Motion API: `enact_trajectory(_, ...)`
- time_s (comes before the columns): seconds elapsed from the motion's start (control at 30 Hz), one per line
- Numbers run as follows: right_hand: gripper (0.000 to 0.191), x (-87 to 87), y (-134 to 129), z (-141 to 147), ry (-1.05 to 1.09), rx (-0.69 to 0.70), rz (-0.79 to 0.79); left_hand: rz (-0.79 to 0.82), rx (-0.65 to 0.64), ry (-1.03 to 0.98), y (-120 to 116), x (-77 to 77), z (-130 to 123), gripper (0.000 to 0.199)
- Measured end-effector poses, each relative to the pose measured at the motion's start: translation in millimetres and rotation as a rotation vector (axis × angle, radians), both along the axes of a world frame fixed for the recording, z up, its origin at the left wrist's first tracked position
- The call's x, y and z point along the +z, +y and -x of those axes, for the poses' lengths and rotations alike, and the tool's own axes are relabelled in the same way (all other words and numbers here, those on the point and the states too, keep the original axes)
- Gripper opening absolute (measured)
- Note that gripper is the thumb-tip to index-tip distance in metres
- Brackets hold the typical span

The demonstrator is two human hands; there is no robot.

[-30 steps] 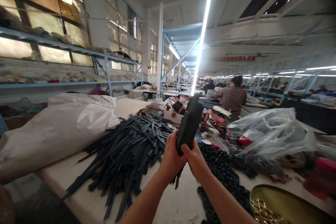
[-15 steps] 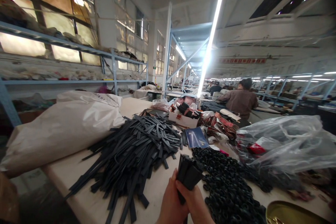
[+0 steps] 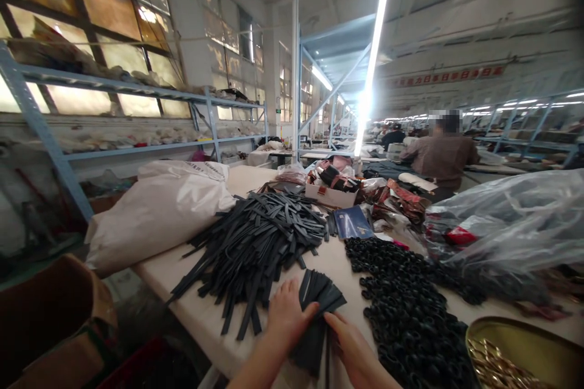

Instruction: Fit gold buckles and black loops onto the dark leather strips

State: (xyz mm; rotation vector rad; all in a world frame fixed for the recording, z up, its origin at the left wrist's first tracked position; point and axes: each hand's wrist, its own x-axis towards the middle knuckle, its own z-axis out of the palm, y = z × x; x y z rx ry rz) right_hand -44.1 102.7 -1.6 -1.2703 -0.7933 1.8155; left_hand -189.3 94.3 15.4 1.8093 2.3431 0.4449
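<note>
One fanned bundle of dark strips [image 3: 323, 295], lowered since to the table [image 3: 329, 259], so apparently looser to handle; left hand [image 3: 288, 315] spread alongside, fingers released; right hand [image 3: 352, 340] touching opposite edge, grip impossible to tell.

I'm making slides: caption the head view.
Left hand and right hand touch a bundle of black strips beside a larger strip pile and black rings.

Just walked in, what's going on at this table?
A person is handling a fanned bundle of flat black strips at the table: the left hand lies along its left side, thumb over it, and the right hand is at its right edge. A loose pile of similar strips lies beyond to the left. To the right is a heap of black rings, then a container with gold-coloured metal pieces.
</note>
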Motion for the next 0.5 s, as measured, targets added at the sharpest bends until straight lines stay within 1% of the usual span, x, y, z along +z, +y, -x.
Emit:
enact_trajectory(0.07,0.033,-3.5,-3.2,-5.5,-0.016,-0.022,0.027,0.0,0.082,0.065,-2.7,9.2,26.9,0.049)
enact_trajectory(0.1,0.033,-5.4,-4.7,-6.5,-0.022,-0.039,0.039,0.007,0.141,0.1,-4.1,12.2,40.1,0.046)
enact_trajectory(0.13,0.034,-7.1,-5.9,-6.4,-0.025,-0.058,0.046,0.009,0.196,0.134,-5.4,13.6,51.7,0.048)
enact_trajectory(0.2,0.035,-9.7,-7.4,-3.5,-0.019,-0.087,0.048,0.014,0.269,0.194,-6.9,11.2,67.5,0.056)
enact_trajectory(0.27,0.034,-11.7,-7.6,0.2,-0.007,-0.099,0.034,0.02,0.297,0.237,-7.4,3.4,72.7,0.062)
enact_trajectory(0.37,0.034,-17.0,-8.4,0.9,-0.001,-0.077,0.01,0.035,0.325,0.27,-6.9,-10.6,68.5,0.064)
enact_trajectory(0.43,0.04,-23.4,-9.0,-2.8,-0.017,-0.051,0.004,0.045,0.363,0.271,-4.2,-17.0,64.6,0.068)
enact_trajectory(0.5,0.045,-30.5,-8.0,-7.7,-0.037,-0.01,-0.021,0.053,0.409,0.263,1.3,-19.8,63.1,0.075)
